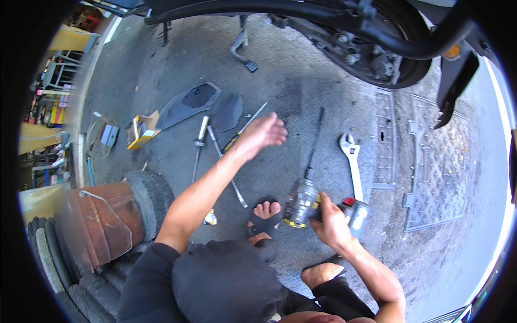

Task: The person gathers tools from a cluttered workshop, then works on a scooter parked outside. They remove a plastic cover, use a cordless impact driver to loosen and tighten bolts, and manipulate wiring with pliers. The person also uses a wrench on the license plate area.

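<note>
My right hand [333, 226] is wrapped around the handle of a cordless impact driver [306, 195]. A long thin dark rod [316, 137] runs from its nose, away from me over the patterned floor. My left hand [265, 131] is stretched out over the floor with its fingers extended and nothing in it. Beside and partly under that wrist lies a screwdriver [250, 123] with a yellow and black handle. Right of the driver, a silver adjustable wrench [352, 161] lies on the floor. Left of my left forearm are a chrome bar tool [202, 132] and a thin metal rod [232, 182].
A motorcycle wheel [414, 32] and black bodywork fill the far right. Dark plastic panels [191, 105] and an open yellow box [142, 131] lie at left. Nearer stand a rusty bucket [105, 215] and tyres [153, 202]. Metal covers [441, 156] are set in the ground at right.
</note>
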